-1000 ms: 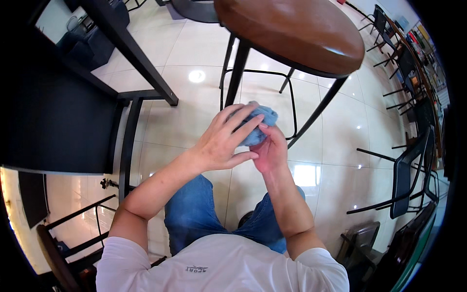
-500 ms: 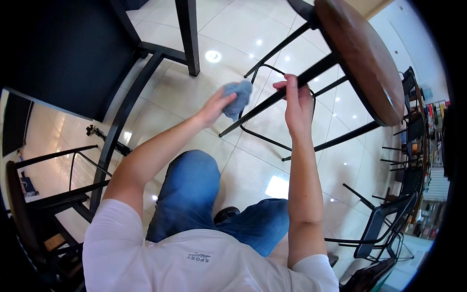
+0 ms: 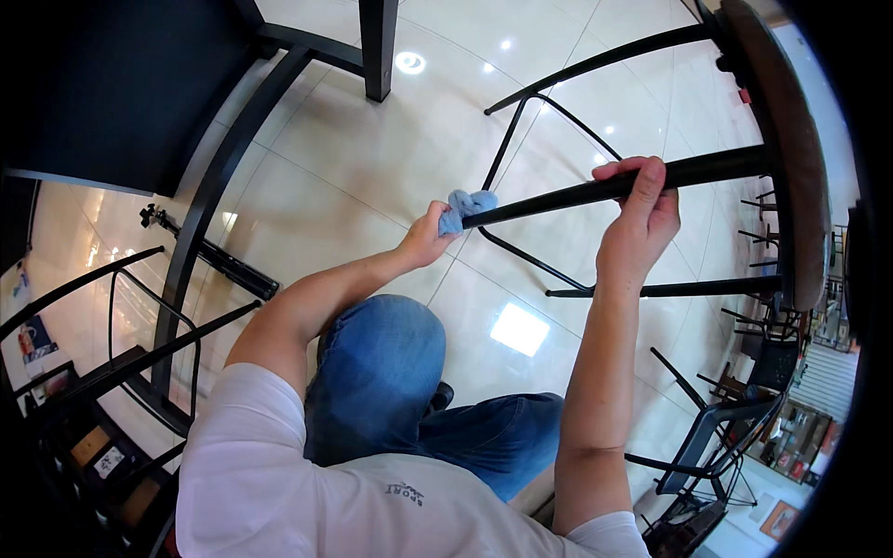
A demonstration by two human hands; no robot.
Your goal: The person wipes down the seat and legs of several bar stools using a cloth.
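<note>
Farthest left of the left hand, and nearer the body, stand the thin black metal legs of a second stool or chair (image 3: 167, 348), its top out of clear view. Beyond them, ahead and to the left of that hand, is a black table with a broad dark side panel (image 3: 112, 93) and a square-section leg (image 3: 377, 51). Between this furniture and the left forearm, what looks like a folded black tripod (image 3: 228, 267) lies on the glossy tiled floor (image 3: 353, 186).

The left hand (image 3: 428, 236) is closed on a bunched blue-grey cloth (image 3: 462, 206), pressed against the foot end of a black tubular stool leg (image 3: 549, 202). The person's knee in blue jeans (image 3: 377, 372) is below this hand, toward the body.

Between the hands, the stool's thin footrest bar (image 3: 535, 260) passes below the leg. The right hand (image 3: 642, 223) grips the same leg farther up, thumb over the top. Right of it is the tipped stool's brown padded seat (image 3: 807, 158), seen nearly edge-on. Lower right of the right hand, beyond its forearm, stands a black chair (image 3: 688, 456).
</note>
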